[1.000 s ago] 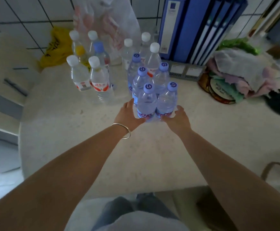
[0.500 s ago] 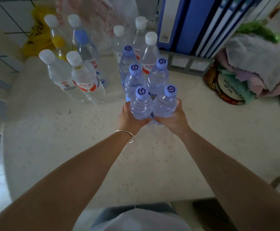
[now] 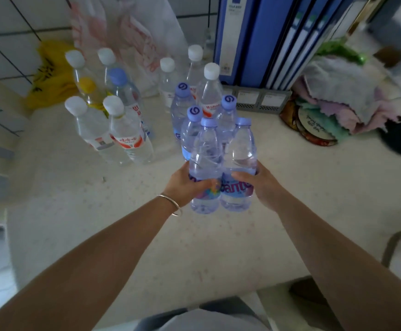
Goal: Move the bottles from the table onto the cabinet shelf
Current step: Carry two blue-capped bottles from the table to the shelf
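Two clear water bottles with lilac caps are lifted off the speckled white table (image 3: 123, 223), side by side. My left hand (image 3: 182, 185) is wrapped around the left lilac-cap bottle (image 3: 205, 161). My right hand (image 3: 264, 185) grips the right lilac-cap bottle (image 3: 241, 158). Behind them three more lilac-cap bottles (image 3: 227, 115) stand on the table. Further back stand three white-cap bottles (image 3: 209, 91). To the left is a cluster of several white-cap bottles (image 3: 123, 132) with red labels, one with a blue cap. No cabinet shelf is in view.
Blue file binders (image 3: 278, 37) stand at the back right in a grey rack. A pile of cloths (image 3: 338, 96) lies on a round tin at the right. A plastic bag (image 3: 127, 32) and a yellow bag (image 3: 51, 75) lean on the tiled wall. A chair back (image 3: 400, 254) shows lower right.
Both hands closed on the two front lilac-cap bottles and raised them off the table toward me; the bottles now tilt with their labels facing me.
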